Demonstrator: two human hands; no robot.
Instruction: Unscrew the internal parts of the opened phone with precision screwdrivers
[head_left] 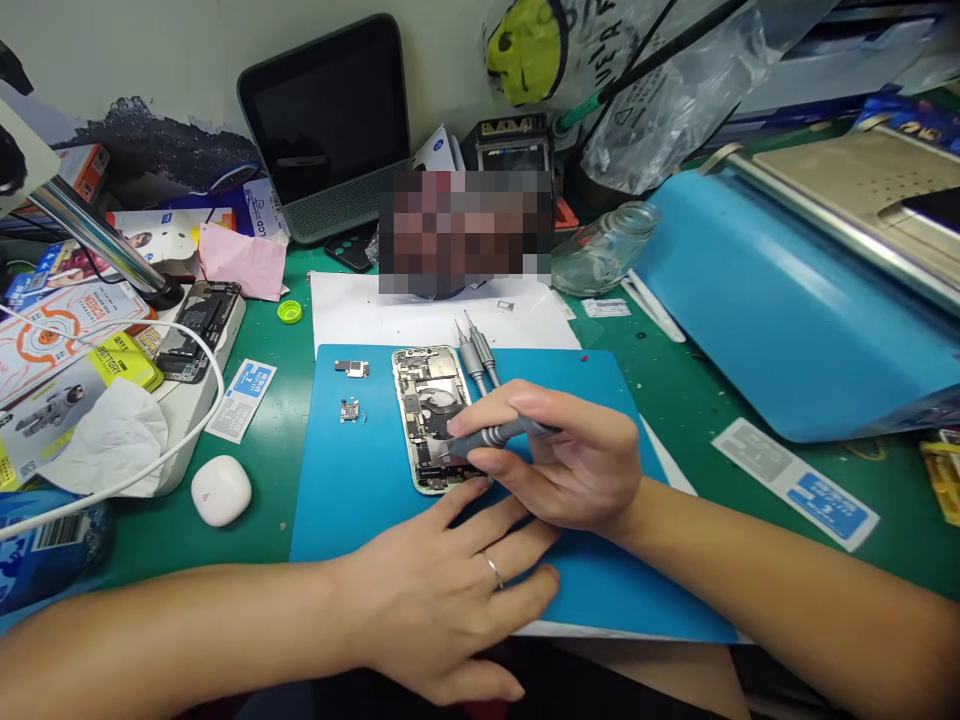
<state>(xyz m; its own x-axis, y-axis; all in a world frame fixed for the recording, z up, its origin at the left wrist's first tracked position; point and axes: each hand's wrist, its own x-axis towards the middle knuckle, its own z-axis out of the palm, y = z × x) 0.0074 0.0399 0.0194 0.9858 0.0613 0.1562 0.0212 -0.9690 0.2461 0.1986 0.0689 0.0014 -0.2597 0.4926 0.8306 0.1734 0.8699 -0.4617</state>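
Note:
An opened phone (431,400) with bare inner parts lies on the blue mat (360,510). My right hand (570,450) grips a grey screwdriver (502,432), its tip down at the phone's lower half. My left hand (457,590) is spread flat on the mat, a ring on one finger, with a fingertip at the phone's lower edge. Two more grey screwdrivers (478,352) lie beside the phone's upper right, their tips pointing away from me. Small metal phone parts (350,410) and a bracket-like piece (352,368) rest left of the phone.
White paper (352,310) sticks out behind the mat. On the left are a white earbud case (221,490), a white cable (217,370), another opened phone (196,330) and boxes. A glass jar (604,250) and a large blue object (780,310) stand right; a dark-screened display (326,120) stands behind.

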